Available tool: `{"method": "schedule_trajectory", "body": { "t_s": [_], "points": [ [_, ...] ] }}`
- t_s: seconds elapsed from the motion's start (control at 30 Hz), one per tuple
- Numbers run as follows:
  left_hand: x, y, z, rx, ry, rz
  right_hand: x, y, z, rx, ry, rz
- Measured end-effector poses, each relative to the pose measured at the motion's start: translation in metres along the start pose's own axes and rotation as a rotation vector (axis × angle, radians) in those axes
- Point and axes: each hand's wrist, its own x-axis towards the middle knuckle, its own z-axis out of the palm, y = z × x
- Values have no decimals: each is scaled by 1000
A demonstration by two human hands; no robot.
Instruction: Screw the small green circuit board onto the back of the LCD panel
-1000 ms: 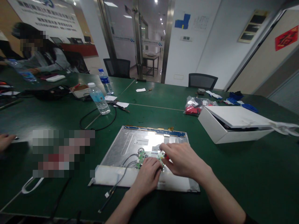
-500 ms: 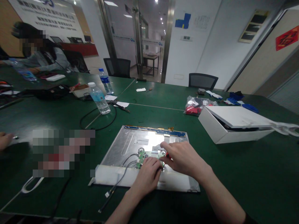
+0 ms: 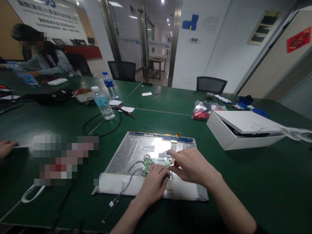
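Note:
A flat display panel [image 3: 130, 151] lies back side up on the table, with a small green circuit board [image 3: 149, 162] at its lower middle. My right hand [image 3: 191, 162] is closed around a screwdriver [image 3: 176, 164] whose red handle shows between thumb and fingers; its shaft slants down to the board's right edge. Over the lower part of the board rests my left hand [image 3: 155, 182], fingers bent and together close to the shaft. Whatever those fingertips pinch is hidden. Grey cables [image 3: 131, 182] run from the board's left side across a white strip [image 3: 114, 183] along the panel's near edge.
To the right stands a white box [image 3: 234, 138] with its lid ajar, beside a plastic bag [image 3: 207, 110] of red items. Water bottles [image 3: 104, 105] and a looped black cable [image 3: 120, 122] are at the left. A co-worker's hand [image 3: 7, 148] rests at the far left edge; another person sits behind.
My right hand has shifted very slightly around the screwdriver, showing a bit more of the handle. My left hand and the panel stay put. The co-worker's hand at left has moved slightly right.

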Motion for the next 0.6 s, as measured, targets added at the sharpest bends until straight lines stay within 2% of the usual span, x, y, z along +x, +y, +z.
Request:
{"method": "schedule_trajectory", "body": {
  "t_s": [0.13,0.37,0.53,0.6],
  "points": [
    [0,-1,0,-6,-20,-3,-3,2,-2,77,29,-80],
    [0,0,0,-9,5,-2,1,1,2,12,21,15],
    [0,-1,0,-12,-14,-4,-1,0,-1,83,19,-86],
    [0,0,0,-7,-14,-3,-1,0,-1,77,18,-83]
  ]
}}
